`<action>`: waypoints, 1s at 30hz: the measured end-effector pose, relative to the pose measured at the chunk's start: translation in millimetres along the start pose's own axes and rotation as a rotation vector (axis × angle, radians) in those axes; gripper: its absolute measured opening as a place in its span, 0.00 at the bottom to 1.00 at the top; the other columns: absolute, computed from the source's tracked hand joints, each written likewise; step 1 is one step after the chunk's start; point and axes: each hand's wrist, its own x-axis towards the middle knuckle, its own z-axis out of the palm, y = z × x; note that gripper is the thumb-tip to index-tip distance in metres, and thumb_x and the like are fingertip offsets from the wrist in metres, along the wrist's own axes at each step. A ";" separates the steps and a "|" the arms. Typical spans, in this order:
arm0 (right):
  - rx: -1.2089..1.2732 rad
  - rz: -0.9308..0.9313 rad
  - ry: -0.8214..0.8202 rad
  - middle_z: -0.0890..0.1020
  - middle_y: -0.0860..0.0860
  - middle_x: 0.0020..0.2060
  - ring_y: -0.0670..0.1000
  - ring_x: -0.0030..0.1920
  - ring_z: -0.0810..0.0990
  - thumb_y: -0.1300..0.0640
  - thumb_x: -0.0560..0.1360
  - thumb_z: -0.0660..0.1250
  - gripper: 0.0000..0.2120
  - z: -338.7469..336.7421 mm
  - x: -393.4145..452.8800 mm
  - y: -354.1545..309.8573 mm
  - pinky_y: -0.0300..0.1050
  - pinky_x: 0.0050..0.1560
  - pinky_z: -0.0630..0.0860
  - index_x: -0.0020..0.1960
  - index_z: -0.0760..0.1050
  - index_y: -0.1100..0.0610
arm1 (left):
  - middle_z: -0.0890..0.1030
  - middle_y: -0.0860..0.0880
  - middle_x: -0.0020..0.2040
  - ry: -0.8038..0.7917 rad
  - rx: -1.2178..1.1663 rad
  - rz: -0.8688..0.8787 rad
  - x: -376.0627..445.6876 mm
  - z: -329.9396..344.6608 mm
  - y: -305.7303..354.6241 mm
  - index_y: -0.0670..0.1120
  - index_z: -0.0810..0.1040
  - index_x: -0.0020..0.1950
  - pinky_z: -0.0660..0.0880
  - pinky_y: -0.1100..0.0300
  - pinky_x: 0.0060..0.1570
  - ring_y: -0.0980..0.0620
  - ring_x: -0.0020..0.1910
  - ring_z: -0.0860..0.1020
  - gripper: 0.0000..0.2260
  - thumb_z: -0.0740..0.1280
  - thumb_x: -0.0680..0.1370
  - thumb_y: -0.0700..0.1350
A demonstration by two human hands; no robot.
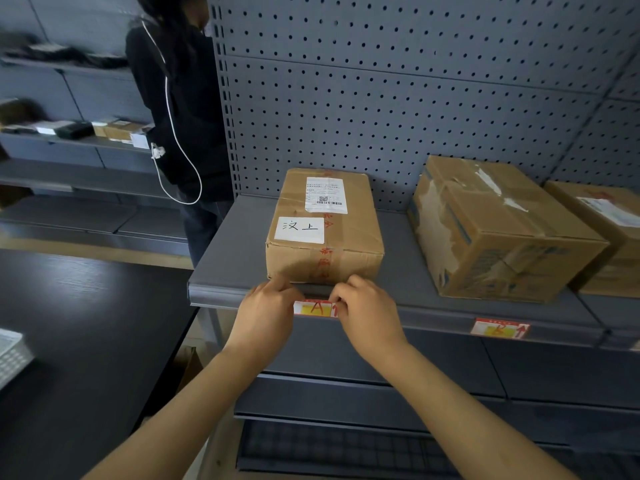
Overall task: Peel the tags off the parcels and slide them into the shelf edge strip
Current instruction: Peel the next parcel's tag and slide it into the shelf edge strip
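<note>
Grey matt metal shelf (pixel 235 258), perforated back panel. Brown cardboard parcel (pixel 325 244), glossy tape, white paper labels. At 3 o'clock: scuffed torn cardboard box (pixel 502 233). Dark wood-grain table (pixel 86 323).

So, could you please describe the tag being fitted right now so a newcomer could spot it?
On the grey shelf edge strip, below the left parcel, sits a red-and-yellow tag. Unlike the other tag further right, both hands pinch it.

1. The back wall is being formed by a grey pegboard panel (pixel 398 98) dotted with holes.
2. The left side is being taken up by a dark table (pixel 79 341).
3. Further grey shelves (pixel 69 147) are being seen at far left, dimly lit.
4. A strip of pale floor (pixel 86 249) is being shown between them.
</note>
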 end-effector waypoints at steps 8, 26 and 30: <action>-0.016 0.017 -0.029 0.79 0.52 0.45 0.53 0.46 0.77 0.62 0.75 0.65 0.08 -1.4 -2.8 -0.8 0.47 0.42 0.75 0.49 0.81 0.54 | 0.80 0.46 0.52 -0.046 -0.007 0.024 -3.5 2.5 -0.6 0.46 0.82 0.52 0.73 0.55 0.37 0.44 0.45 0.78 0.12 0.66 0.74 0.33; -0.158 -0.012 -0.035 0.76 0.53 0.49 0.54 0.47 0.73 0.67 0.72 0.65 0.11 10.9 -14.5 -9.1 0.45 0.42 0.69 0.52 0.78 0.59 | 0.74 0.47 0.60 -0.125 0.005 0.133 -2.9 11.9 -9.8 0.48 0.77 0.61 0.74 0.57 0.54 0.47 0.52 0.73 0.20 0.61 0.74 0.31; -0.175 -0.013 -0.049 0.75 0.53 0.52 0.53 0.51 0.72 0.65 0.73 0.64 0.12 11.9 -18.0 -9.9 0.46 0.50 0.72 0.56 0.76 0.58 | 0.75 0.46 0.59 -0.118 -0.010 0.137 -4.3 11.1 -11.3 0.47 0.76 0.62 0.75 0.54 0.54 0.44 0.53 0.74 0.21 0.62 0.73 0.30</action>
